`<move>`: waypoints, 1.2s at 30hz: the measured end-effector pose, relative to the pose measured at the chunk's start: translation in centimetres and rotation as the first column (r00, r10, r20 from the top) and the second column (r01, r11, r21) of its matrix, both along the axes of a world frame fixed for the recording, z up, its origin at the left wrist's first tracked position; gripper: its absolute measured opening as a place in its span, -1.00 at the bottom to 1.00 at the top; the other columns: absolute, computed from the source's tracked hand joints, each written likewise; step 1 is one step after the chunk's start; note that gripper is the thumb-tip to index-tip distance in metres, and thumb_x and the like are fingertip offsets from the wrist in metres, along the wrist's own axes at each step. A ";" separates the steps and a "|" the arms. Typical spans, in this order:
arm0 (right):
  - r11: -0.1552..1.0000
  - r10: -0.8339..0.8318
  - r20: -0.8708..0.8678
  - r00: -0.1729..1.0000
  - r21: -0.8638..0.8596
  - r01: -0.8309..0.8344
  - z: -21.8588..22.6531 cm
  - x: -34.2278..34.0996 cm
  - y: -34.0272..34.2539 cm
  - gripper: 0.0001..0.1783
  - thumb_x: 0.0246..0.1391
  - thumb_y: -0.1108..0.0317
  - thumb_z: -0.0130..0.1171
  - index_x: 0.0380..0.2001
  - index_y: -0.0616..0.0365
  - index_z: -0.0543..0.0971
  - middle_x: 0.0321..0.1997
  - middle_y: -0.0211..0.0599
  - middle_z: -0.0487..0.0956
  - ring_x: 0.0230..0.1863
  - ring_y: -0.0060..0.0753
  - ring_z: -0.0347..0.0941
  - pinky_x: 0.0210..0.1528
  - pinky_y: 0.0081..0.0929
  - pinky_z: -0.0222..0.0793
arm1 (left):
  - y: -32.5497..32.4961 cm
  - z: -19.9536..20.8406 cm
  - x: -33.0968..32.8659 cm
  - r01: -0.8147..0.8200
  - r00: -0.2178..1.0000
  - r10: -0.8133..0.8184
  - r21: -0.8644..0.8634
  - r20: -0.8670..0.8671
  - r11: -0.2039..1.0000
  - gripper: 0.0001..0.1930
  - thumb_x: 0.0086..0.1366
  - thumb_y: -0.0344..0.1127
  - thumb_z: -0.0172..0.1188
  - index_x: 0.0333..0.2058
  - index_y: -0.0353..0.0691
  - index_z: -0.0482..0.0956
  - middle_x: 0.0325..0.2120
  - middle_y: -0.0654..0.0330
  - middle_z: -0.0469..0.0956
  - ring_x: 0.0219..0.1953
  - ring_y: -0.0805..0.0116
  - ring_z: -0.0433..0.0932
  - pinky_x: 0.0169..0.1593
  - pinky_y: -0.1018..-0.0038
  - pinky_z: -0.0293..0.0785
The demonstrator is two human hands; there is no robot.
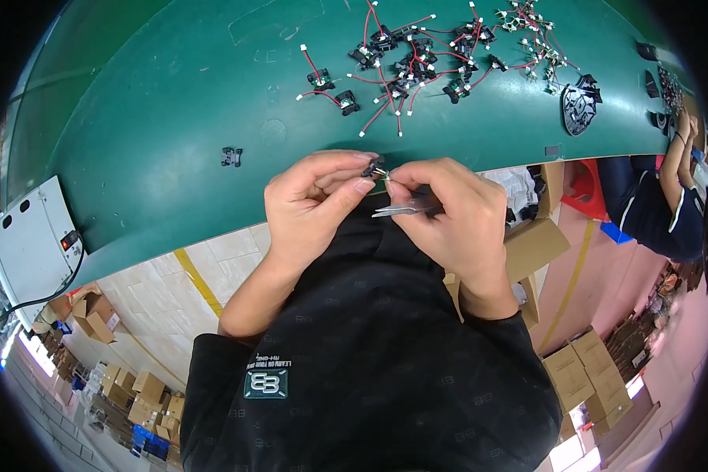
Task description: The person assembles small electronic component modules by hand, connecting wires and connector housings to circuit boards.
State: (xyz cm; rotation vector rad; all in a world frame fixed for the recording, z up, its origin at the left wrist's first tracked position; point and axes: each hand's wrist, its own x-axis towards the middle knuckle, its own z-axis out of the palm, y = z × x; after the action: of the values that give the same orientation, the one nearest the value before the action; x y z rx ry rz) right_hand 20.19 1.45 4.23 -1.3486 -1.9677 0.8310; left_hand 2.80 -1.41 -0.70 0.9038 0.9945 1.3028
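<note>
My left hand is closed, pinching a small black plastic part between thumb and fingers, just off the table's near edge. My right hand meets it from the right. Its thumb and forefinger are pressed together at a tiny pale-green piece against the black part; fine detail there is too small to make out. Metal tweezers lie across the same right hand, held in its fingers, with the tips pointing left. Farther left on the table, a similar black part lies alone.
On the green table, black parts with red wires spread at the back, beside small boards with wires. A black shell lies to the right. A white device stands left. Another person's arm is far right; an open carton stands nearby.
</note>
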 end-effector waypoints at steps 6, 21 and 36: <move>0.998 -0.013 -0.012 1.000 -0.058 0.013 -0.2 0.2 0.0 -0.74 -0.32 0.62 0.32 -0.43 0.18 0.58 -0.50 -0.36 0.59 -0.52 -0.53 0.55 -0.50 -0.64 0.43 | 0.2 0.4 -0.1 0.009 0.981 -0.006 0.011 -0.194 1.000 -0.70 0.10 -0.68 0.25 -0.14 -0.43 0.57 -0.19 0.00 0.57 -0.18 0.33 0.62 -0.08 0.49 0.59; 1.000 0.008 -0.088 0.996 -0.030 -0.010 -0.7 -0.2 -0.4 -0.77 -0.30 0.49 0.34 -0.47 0.06 0.56 -0.53 -0.47 0.57 -0.58 -0.44 0.52 -0.53 -0.53 0.40 | 0.8 0.4 -1.5 0.232 0.966 -0.229 0.016 -0.119 0.972 -0.61 0.08 -0.67 0.25 -0.05 -0.41 0.55 -0.16 0.14 0.43 -0.21 0.49 0.44 -0.14 0.57 0.42; 0.991 0.043 -0.098 0.994 0.134 -0.029 -0.5 -0.4 -0.1 -0.73 -0.34 0.53 0.34 -0.44 0.06 0.56 -0.53 -0.49 0.57 -0.57 -0.46 0.52 -0.55 -0.56 0.41 | 0.6 -0.3 -2.1 0.213 0.971 -0.217 0.047 0.103 0.976 -0.61 0.11 -0.69 0.22 -0.03 -0.49 0.49 -0.09 0.10 0.40 -0.16 0.48 0.42 -0.09 0.55 0.43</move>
State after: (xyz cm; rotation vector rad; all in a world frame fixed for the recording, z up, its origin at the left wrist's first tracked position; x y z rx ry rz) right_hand 19.75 1.35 3.73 -1.1756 -1.9380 0.7558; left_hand 0.68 -0.78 -0.97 0.9317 0.7689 1.1749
